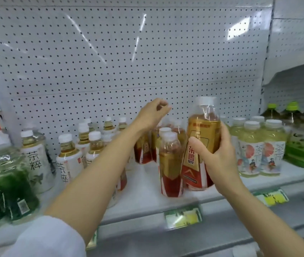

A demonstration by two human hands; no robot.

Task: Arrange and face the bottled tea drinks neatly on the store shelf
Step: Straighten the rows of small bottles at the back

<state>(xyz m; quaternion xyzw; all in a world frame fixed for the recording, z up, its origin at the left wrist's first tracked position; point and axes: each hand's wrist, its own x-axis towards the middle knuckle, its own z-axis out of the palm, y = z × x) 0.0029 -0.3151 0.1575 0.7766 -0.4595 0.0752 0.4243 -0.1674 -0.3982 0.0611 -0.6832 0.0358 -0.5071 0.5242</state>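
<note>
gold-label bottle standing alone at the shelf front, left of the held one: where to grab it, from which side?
Judgement: grip the front gold-label bottle round its labelled mid-body, coming from the front. It stands upright near the shelf edge, with more bottles behind and the right hand's held bottle close beside.

Right hand [214, 156] grip on gold-and-red tea bottle [202, 145], left hand [154, 113] loosely curled above rear bottles [143, 147].

place: shop | evidence: pegboard-backed shelf [147, 193], price tags [183, 217], rows of bottled drinks [258, 147]
</note>
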